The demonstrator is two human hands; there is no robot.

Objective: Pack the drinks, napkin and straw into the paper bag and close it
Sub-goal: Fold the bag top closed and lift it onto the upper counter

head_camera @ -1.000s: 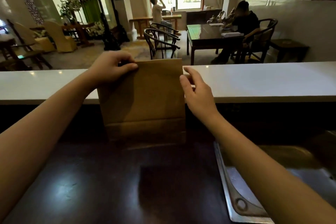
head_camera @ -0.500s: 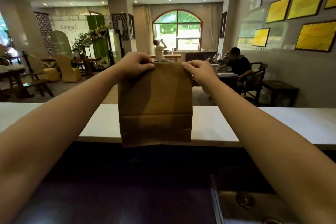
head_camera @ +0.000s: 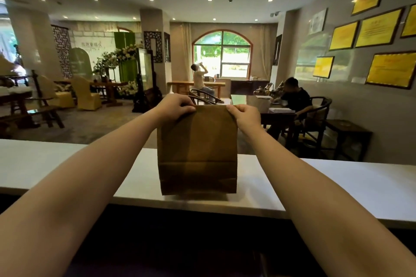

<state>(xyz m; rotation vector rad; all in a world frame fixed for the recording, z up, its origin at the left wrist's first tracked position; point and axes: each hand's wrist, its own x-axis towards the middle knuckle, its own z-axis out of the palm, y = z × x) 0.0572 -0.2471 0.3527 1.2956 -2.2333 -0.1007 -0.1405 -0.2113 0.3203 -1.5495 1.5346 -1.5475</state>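
Observation:
A brown paper bag [head_camera: 197, 153] stands upright on the white counter ledge [head_camera: 337, 189], its top edge folded flat. My left hand [head_camera: 174, 105] pinches the bag's top left corner. My right hand [head_camera: 244, 116] pinches the top right corner. Both arms reach straight forward over the dark lower counter. The drinks, napkin and straw are not visible; the bag's inside is hidden.
Beyond the ledge is a room with dark wooden tables and chairs. One person sits at a table [head_camera: 270, 105] at right, another drinks by the arched window [head_camera: 221, 56]. Yellow framed plaques [head_camera: 389, 69] hang on the right wall.
The bag was lifted from the dark lower counter up onto the white ledge, both hands moving to grip its top corners. My view tilted upward toward the room.

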